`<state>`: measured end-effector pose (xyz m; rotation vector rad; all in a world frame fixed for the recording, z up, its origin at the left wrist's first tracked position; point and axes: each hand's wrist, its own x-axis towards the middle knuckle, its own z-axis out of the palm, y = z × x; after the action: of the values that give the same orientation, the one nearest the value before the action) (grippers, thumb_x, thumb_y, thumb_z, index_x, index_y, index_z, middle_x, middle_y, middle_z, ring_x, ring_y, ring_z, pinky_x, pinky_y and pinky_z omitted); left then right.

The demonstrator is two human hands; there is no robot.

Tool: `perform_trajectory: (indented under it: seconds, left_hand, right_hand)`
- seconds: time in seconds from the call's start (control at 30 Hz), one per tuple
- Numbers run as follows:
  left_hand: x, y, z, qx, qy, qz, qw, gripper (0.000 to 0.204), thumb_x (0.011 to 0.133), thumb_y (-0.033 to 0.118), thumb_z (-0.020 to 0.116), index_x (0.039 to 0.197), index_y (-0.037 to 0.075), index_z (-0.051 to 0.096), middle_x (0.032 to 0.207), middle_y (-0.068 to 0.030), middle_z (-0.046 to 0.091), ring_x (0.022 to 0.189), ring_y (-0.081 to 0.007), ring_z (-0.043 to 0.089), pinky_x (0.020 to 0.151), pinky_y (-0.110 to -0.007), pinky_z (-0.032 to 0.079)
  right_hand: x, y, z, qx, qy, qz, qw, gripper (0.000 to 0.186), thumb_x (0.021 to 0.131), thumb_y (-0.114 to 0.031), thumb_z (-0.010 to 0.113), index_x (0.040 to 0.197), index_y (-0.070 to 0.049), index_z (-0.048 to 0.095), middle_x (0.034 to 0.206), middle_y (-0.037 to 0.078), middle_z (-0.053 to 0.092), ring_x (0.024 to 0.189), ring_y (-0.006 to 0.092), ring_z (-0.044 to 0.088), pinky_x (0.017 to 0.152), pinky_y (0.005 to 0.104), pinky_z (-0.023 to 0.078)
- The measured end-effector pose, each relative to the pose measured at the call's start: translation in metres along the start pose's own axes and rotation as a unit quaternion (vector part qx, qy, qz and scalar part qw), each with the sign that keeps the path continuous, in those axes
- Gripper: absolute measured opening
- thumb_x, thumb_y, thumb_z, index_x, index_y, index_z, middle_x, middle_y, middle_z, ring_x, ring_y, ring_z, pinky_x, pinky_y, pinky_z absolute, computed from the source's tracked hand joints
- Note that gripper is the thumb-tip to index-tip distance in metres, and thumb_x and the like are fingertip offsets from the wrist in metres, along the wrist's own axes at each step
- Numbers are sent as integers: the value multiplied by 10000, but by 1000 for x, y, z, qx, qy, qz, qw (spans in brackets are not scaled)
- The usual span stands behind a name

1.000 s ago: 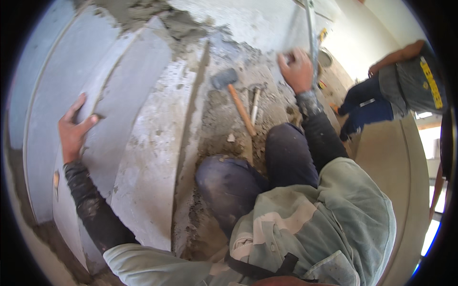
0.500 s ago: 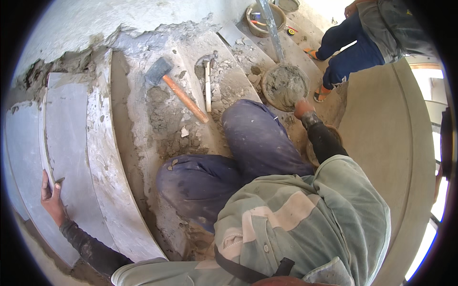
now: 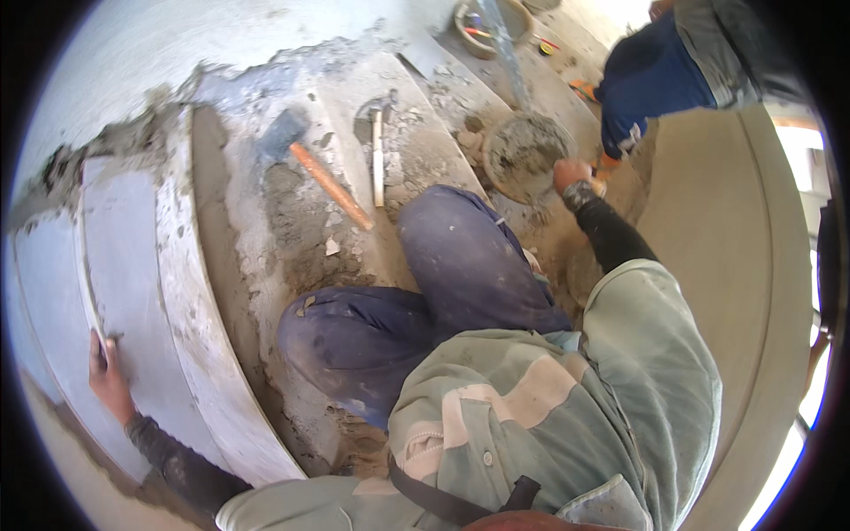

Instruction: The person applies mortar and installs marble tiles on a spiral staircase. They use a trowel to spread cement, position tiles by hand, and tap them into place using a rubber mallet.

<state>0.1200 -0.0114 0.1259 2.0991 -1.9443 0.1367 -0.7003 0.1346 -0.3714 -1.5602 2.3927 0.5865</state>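
Note:
My left hand (image 3: 110,382) rests on the edge of a grey stone step slab (image 3: 124,230) at the left, fingers stretched out and thumb apart across the lip. At the right rim of a round mortar pan (image 3: 492,173), my right hand (image 3: 574,176) is closed around a trowel, whose pale handle end (image 3: 601,186) sticks out beside the fist. I cannot make out its blade. Wet grey mortar (image 3: 522,146) fills the pan. A mallet (image 3: 329,184) with a dark head and an orange-brown handle lies before my knees, beside a hammer (image 3: 379,159) with a pale handle.
Rubble and broken mortar (image 3: 305,239) cover the steps in front. Farther back stands a bucket (image 3: 479,44) with tools in it, a long metal bar (image 3: 506,55) in front. A tape measure (image 3: 545,48) lies nearby. Another person's leg (image 3: 651,80) is at the upper right, near a curved wall (image 3: 708,257).
My right hand has drawn slightly right and up at the pan's rim, and a pale handle end now shows. The other person's legs have shifted. My left hand stays on the slab edge.

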Motion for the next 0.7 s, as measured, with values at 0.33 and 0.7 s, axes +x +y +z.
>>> perform_trajectory:
  seconds: [0.33, 0.7]
  left_hand:
    - [-123, 275, 129, -225, -123, 314, 914, 407, 763, 263, 831, 1110, 79, 726, 1168, -99, 706, 1157, -284, 632, 1085, -476, 424]
    - [-186, 325, 260, -187, -393, 297, 850, 388, 834, 142, 718, 1210, 61, 666, 1162, -157, 678, 1096, -359, 625, 935, -454, 488]
  right_hand:
    - [-30, 51, 92, 204, -131, -30, 970, 339, 866, -369, 549, 884, -66, 701, 873, 208, 677, 833, 383, 664, 760, 481, 542]
    - [-84, 2, -223, 114, 150, -171, 967, 326, 802, -362, 729, 878, -47, 698, 808, 219, 671, 803, 421, 652, 731, 496, 521]
